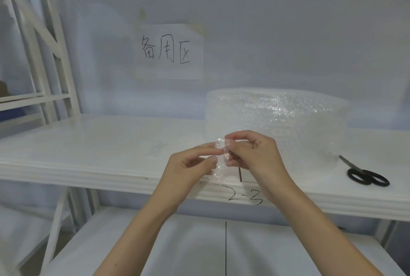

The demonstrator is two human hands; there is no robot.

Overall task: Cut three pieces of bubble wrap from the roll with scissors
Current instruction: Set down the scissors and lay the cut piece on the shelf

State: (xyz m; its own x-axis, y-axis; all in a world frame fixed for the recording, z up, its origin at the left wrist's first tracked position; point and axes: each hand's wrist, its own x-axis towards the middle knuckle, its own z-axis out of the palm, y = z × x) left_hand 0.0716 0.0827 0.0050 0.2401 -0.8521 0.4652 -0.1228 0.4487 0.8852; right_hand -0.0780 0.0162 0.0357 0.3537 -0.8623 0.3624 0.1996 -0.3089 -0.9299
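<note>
A large clear bubble wrap roll (pixel 277 118) stands on the white shelf (pixel 93 153), right of centre. In front of it, my left hand (pixel 188 164) and my right hand (pixel 253 153) both pinch a small strip of bubble wrap (pixel 220 164) by its upper end, fingertips close together; the strip hangs down toward the shelf's front edge. Black-handled scissors (pixel 366 174) lie shut on the shelf at the right, away from both hands. A small clear piece of bubble wrap (pixel 156 149) lies flat on the shelf to the left of my hands.
A paper sign (pixel 169 51) with handwritten characters hangs on the back wall. "2-3" (pixel 245 196) is written on the shelf's front edge. A lower white shelf (pixel 188 249) sits below my arms. White rack uprights (pixel 55 58) stand at the left.
</note>
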